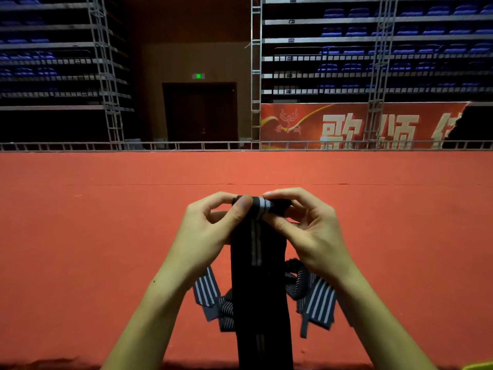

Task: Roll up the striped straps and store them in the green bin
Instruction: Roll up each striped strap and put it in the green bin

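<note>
Two hands, left [210, 228] and right [306, 228], pinch the rolled top of a strap [260, 276] above the red carpet [80, 236].

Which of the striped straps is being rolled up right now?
The black strap held up in the middle: the left hand and right hand pinch its rolled top end. The other straps lie loose on the red surface underneath.
</note>
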Demonstrator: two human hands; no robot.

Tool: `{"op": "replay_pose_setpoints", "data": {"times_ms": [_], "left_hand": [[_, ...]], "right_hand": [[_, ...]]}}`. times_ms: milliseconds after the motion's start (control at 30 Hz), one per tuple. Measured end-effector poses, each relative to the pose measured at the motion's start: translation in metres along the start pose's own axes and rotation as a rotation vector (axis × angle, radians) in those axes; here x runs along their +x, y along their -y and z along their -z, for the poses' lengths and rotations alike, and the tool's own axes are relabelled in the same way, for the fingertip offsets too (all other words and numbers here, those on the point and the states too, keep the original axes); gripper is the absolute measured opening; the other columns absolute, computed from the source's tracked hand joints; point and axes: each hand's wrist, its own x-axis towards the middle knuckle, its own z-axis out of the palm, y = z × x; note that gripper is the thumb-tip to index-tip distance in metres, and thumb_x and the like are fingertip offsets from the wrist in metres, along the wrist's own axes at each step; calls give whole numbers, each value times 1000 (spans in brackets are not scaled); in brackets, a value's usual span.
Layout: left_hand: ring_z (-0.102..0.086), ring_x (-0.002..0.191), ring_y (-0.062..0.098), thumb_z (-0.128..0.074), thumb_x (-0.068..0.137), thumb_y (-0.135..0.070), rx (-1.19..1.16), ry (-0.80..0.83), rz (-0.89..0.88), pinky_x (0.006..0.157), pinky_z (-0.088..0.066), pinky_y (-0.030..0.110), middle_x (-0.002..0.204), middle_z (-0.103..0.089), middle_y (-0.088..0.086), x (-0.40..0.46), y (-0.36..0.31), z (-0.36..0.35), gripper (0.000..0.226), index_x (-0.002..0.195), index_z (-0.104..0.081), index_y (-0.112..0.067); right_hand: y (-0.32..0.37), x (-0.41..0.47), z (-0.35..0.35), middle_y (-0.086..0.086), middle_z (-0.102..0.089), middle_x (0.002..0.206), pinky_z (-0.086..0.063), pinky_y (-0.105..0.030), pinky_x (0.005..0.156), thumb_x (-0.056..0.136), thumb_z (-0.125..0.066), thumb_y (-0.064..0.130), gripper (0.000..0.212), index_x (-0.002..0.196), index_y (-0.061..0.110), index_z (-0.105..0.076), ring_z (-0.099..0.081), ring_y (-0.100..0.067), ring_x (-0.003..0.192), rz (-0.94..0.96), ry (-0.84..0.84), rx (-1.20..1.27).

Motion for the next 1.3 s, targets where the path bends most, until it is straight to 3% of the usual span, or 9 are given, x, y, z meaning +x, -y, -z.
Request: {"op": "replay_pose_setpoints", "data": {"times_ms": [100, 300, 533, 667, 833, 967, 1100, 1200, 1300], "left_hand": [[-74, 70, 11, -70, 100, -34, -90, 8, 60, 61, -54, 17, 82, -80, 2, -8, -7, -3, 28, 109, -78, -9], [-79, 108, 31, -82, 88, -20, -208, 38, 118, 102, -61, 50, 108, -82, 17, -33, -1, 2, 36, 124, -77, -19], [-77, 111, 32, -84, 83, -5, -215, 140, 93, 99, -59, 43, 116, -80, 19, -74, 3, 13, 59, 136, -66, -20], [-77, 114, 29, -79, 87, 8, -164, 144, 23, 92, -62, 33, 117, -81, 14, -94, 6, 9, 60, 139, -64, -18], [-74, 122, 19, -79, 92, -1, -20, 84, -63, 100, -59, 28, 122, -81, 1, -111, 6, 4, 46, 136, -72, -14], [-61, 131, -8, -66, 105, -10, 129, 33, -157, 107, -48, 12, 129, -69, -37, -128, -4, -8, 48, 149, -59, -27], [-54, 130, -20, -56, 112, -15, 256, 61, -192, 102, -40, 3, 123, -62, -50, -137, -9, -18, 51, 160, -47, -27], [-60, 131, -11, -56, 112, -25, 255, 81, -186, 105, -45, 13, 133, -68, -33, -140, -13, -18, 57, 166, -39, -31], [-77, 109, 16, -61, 107, -43, 147, 40, -117, 97, -62, 43, 120, -79, -6, -143, -16, -18, 47, 152, -54, -53]], "right_hand": [[5, -8, 1, -3, -78, 115, -61, -31, 92, 91, -76, -13, 34, 113, 13, -75, -75, -25, 113, 22, -6, 25], [21, -36, -2, -5, -76, 124, -61, -34, 94, 88, -72, -19, 42, 112, 15, -79, -71, -22, 123, -109, -1, 56], [44, -88, -5, 0, -80, 119, -62, -46, 96, 93, -81, 25, 42, 132, 33, -69, -76, -22, 110, -309, 65, 10], [54, -105, -10, 0, -80, 115, -63, -46, 91, 95, -81, 15, 39, 130, 26, -68, -77, -19, 108, -253, 29, -42], [67, -111, -10, 0, -78, 121, -61, -52, 99, 99, -76, 9, 43, 136, 28, -65, -75, -18, 115, -207, 16, -94], [74, -118, -18, 7, -73, 132, -57, -46, 106, 100, -73, 24, 51, 149, 30, -57, -69, -14, 126, -170, -12, -186], [77, -128, -25, 12, -63, 147, -49, -37, 116, 101, -65, 34, 63, 160, 22, -46, -59, -1, 135, -160, -29, -310], [81, -135, -26, 12, -69, 137, -55, -37, 107, 103, -69, 23, 54, 154, 26, -52, -65, -7, 130, -167, -53, -220], [85, -136, -24, 7, -75, 120, -61, -34, 90, 96, -74, 1, 46, 132, 28, -64, -73, -17, 114, -121, -111, -168]]}}
